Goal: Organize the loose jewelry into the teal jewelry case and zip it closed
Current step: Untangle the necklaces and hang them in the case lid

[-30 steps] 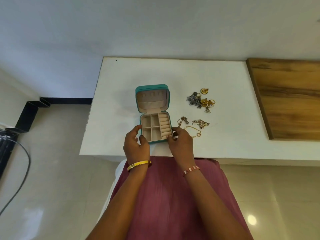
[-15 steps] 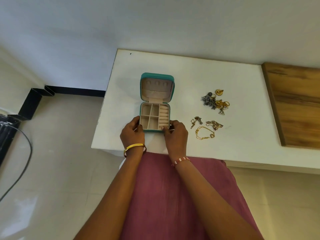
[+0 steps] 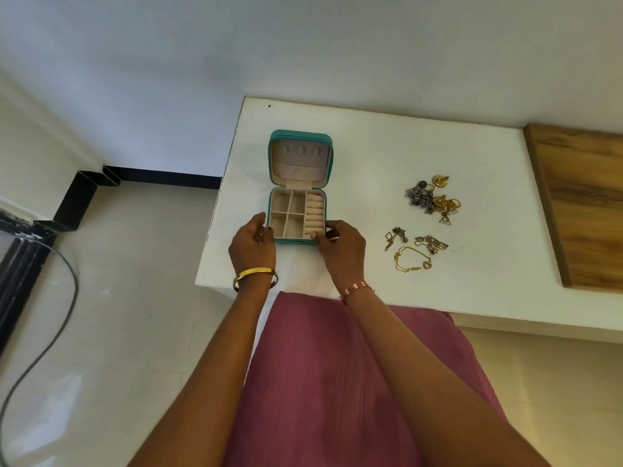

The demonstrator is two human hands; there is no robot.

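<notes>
Both hands grip the near corners of the open teal jewelry case (image 3: 298, 214) by the white counter's (image 3: 371, 281) left front edge, left hand (image 3: 252, 246) curled at its left side, right hand (image 3: 342, 246) pinching its right rim, with loose jewelry (image 3: 433, 198) lying toward the counter's right.

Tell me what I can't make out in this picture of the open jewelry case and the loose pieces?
- Head view: near wall of the case, partly covered by the left hand and right hand.
- Mixed jewelry pile: pieces overlap and are too small to count.
- Wooden board: cut off by the right edge.
- Cable on the floor: runs out of frame at the left.
</notes>
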